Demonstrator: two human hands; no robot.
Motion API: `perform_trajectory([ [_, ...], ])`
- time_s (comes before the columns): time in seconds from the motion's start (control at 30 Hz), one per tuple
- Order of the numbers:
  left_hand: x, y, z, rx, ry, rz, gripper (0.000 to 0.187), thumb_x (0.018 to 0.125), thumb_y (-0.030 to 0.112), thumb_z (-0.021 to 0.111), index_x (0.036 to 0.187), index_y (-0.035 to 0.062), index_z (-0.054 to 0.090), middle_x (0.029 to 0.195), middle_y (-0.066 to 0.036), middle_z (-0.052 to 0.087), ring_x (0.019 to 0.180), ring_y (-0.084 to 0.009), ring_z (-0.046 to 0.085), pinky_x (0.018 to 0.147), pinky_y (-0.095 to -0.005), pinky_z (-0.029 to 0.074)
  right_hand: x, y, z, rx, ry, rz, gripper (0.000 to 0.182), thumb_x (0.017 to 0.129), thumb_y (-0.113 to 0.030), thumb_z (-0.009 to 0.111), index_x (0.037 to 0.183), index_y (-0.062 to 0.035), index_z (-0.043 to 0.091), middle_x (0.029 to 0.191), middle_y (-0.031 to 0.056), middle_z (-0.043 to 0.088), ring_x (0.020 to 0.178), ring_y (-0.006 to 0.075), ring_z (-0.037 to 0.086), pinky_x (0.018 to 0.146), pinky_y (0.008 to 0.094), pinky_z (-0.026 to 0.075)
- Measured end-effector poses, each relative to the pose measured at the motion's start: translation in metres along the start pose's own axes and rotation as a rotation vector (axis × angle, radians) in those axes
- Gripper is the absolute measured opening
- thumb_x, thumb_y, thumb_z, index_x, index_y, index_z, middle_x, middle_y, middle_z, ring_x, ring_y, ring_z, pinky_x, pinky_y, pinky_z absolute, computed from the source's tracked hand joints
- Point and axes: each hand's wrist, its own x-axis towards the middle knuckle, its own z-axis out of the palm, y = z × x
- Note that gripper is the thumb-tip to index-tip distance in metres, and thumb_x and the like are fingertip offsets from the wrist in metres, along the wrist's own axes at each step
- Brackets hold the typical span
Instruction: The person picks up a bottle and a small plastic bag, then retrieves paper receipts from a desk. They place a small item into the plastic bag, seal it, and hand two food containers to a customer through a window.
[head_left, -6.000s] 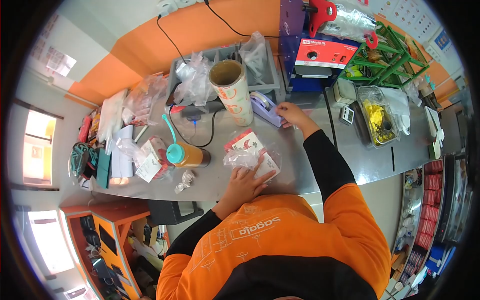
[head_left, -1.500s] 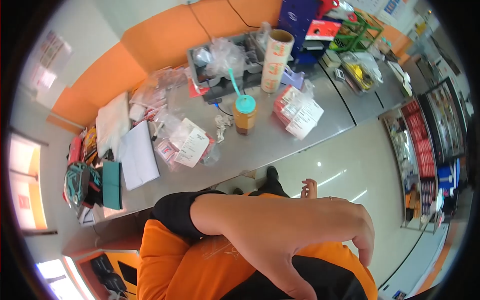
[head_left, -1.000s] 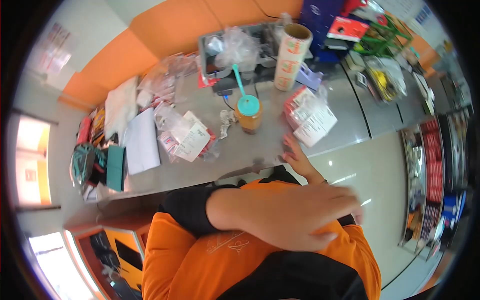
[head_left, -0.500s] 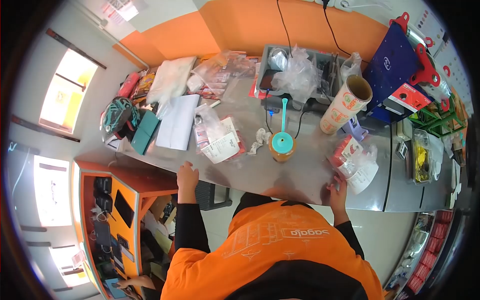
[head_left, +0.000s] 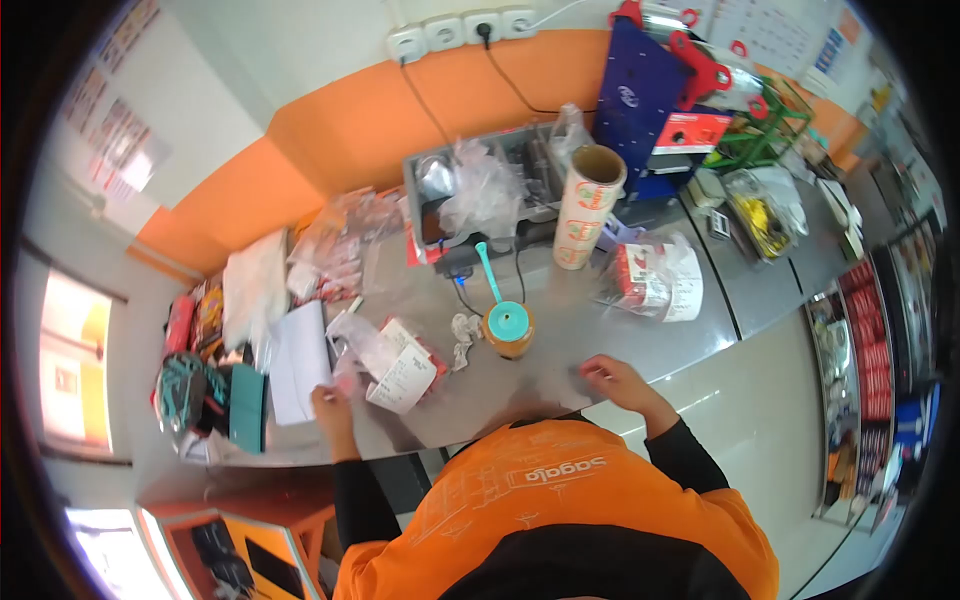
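My left hand [head_left: 334, 415] is at the table's front edge, between the white papers [head_left: 298, 365] and a clear plastic bag [head_left: 365, 347] with a printed receipt [head_left: 403, 378] on it. Its fingertips meet the bag's edge; blur hides whether they grip it. Over the front edge hovers my right hand [head_left: 617, 382], empty, fingers loosely bent and apart. Between the hands, further back, stands a jar with a turquoise lid [head_left: 508, 321], a turquoise handle rising behind it. Beside the jar lies crumpled paper [head_left: 463, 340]. A second bagged package [head_left: 655, 280] with a white label sits at the right.
A printed film roll [head_left: 588, 215] stands upright near a grey tray [head_left: 415, 205] holding plastic bags. Behind it is a blue machine [head_left: 630, 105]. A teal pouch [head_left: 247, 408] and a netted bag [head_left: 183, 395] lie at the left. Cables run from wall sockets [head_left: 445, 33].
The view has turned to the right. My left hand has moved onto the table beside the receipt bag. My right hand has moved away from the right package, its fingers now more bent.
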Motion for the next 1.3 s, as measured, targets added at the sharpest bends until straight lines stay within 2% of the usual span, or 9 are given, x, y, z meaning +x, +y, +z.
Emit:
perform_trajectory([
  [0.13,0.047,0.044,-0.08,-0.229,0.075,-0.115,0.015,0.091,0.01,0.063,0.098,-0.0025,0.06,0.097,-0.012,0.062,0.083,-0.0221,0.059,0.071,-0.0354,0.051,0.002,-0.088,0.058,0.001,-0.216,-0.268,0.022,0.099,-0.014,0.06,0.119,-0.0081,0.065,0.106,0.0079,0.067,0.097,0.0194,0.065,0.085,0.0326,0.052],
  [0.37,0.038,0.242,-0.192,-0.191,-0.706,0.161,0.006,0.084,0.0,0.059,0.085,-0.0046,0.057,0.088,-0.017,0.061,0.069,-0.0289,0.063,0.058,-0.0367,0.048,0.016,-0.218,0.171,-0.069,-0.154,-1.075,0.024,0.094,-0.007,0.063,0.117,-0.0055,0.067,0.137,0.0148,0.05,0.11,0.0288,0.06,0.093,0.0405,0.05],
  [0.47,0.026,0.243,-0.176,-0.257,-0.926,0.418,0.005,0.083,-0.004,0.057,0.087,-0.0054,0.058,0.091,-0.017,0.061,0.066,-0.0253,0.063,0.052,-0.0314,0.048,0.022,-0.215,0.209,-0.185,-0.331,-0.849,0.015,0.096,-0.01,0.061,0.108,-0.0028,0.065,0.131,0.0154,0.052,0.11,0.0288,0.059,0.091,0.0405,0.05],
  [0.57,0.017,0.259,-0.169,-0.559,-0.989,0.009,0.009,0.083,-0.004,0.055,0.09,-0.0062,0.06,0.099,-0.018,0.061,0.068,-0.0261,0.064,0.056,-0.0309,0.05,0.016,-0.215,0.212,-0.081,-0.176,-0.739,0.015,0.097,-0.014,0.059,0.103,-0.0007,0.062,0.125,0.0153,0.053,0.108,0.0303,0.059,0.091,0.0398,0.05],
  [0.77,0.005,0.214,-0.131,-0.488,-0.926,0.273,0.009,0.09,-0.002,0.05,0.087,-0.0064,0.056,0.119,-0.018,0.059,0.073,-0.0213,0.067,0.059,-0.0293,0.055,0.0,-0.208,0.209,0.012,-0.164,-0.764,0.022,0.103,-0.023,0.052,0.118,-0.0069,0.057,0.118,0.0094,0.055,0.113,0.0263,0.057,0.105,0.0579,0.034],
  [0.9,0.008,0.239,-0.144,-0.573,-1.056,0.141,0.023,0.096,0.004,0.044,0.116,-0.0036,0.053,0.1,-0.012,0.058,0.064,-0.0165,0.066,0.056,-0.0295,0.058,-0.008,-0.203,0.205,-0.07,-0.057,-0.779,0.021,0.101,-0.019,0.053,0.114,-0.0037,0.057,0.125,0.0114,0.054,0.111,0.0289,0.058,0.1,0.0517,0.039],
  [0.97,0.004,0.244,-0.141,-0.577,-1.052,0.162,0.02,0.095,0.002,0.044,0.111,-0.004,0.053,0.108,-0.015,0.058,0.066,-0.0176,0.067,0.058,-0.0304,0.06,-0.018,-0.208,0.205,-0.066,0.007,-0.885,0.018,0.099,-0.014,0.054,0.107,0.0007,0.059,0.129,0.015,0.052,0.105,0.0315,0.061,0.087,0.0403,0.051],
  [1.17,0.007,0.248,-0.124,-0.662,-1.143,0.244,0.005,0.091,-0.002,0.046,0.095,-0.0038,0.049,0.135,-0.02,0.049,0.072,-0.0218,0.07,0.06,-0.0318,0.063,-0.028,-0.195,0.194,-0.218,-0.022,-0.586,0.019,0.097,-0.014,0.057,0.101,0.0039,0.061,0.128,0.0182,0.052,0.1,0.0342,0.062,0.085,0.0419,0.051],
  [1.3,-0.015,0.281,-0.129,-0.78,-1.122,0.196,0.009,0.091,-0.004,0.049,0.082,-0.005,0.051,0.129,-0.017,0.055,0.073,-0.0212,0.069,0.058,-0.0273,0.057,-0.018,-0.17,0.208,-0.18,0.038,-0.779,0.018,0.093,-0.012,0.061,0.1,0.0042,0.062,0.114,0.0195,0.057,0.098,0.0359,0.063,0.083,0.0431,0.051],
])
